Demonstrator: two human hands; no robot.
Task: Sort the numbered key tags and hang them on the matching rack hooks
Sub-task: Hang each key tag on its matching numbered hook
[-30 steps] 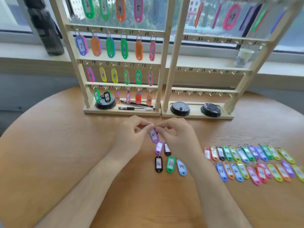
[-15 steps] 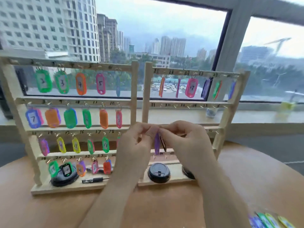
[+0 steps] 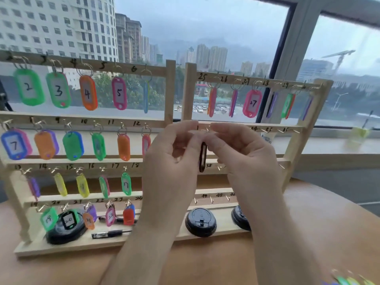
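Two wooden racks stand side by side on the table; the left rack (image 3: 170, 89) carries several coloured numbered tags, the right rack (image 3: 188, 95) has tags 25 onward on its top bar. My left hand (image 3: 172, 153) and my right hand (image 3: 244, 153) are raised in front of the right rack's second bar (image 3: 273, 128). Together they pinch the metal ring of a dark key tag (image 3: 203, 157), which hangs edge-on between them, right at the bar's leftmost hooks. Its number is not readable.
Black cup lids (image 3: 200, 222) and a pen (image 3: 112, 233) lie on the rack bases. A blurred heap of loose coloured tags (image 3: 347, 279) shows at the lower right on the round wooden table (image 3: 308, 233). A window sill with a small cup (image 3: 358, 134) runs behind the racks.
Both hands have lifted from the table with a tag up to the right rack's second bar, and the view has tilted up. A purple tag seen between the fingers earlier no longer shows.
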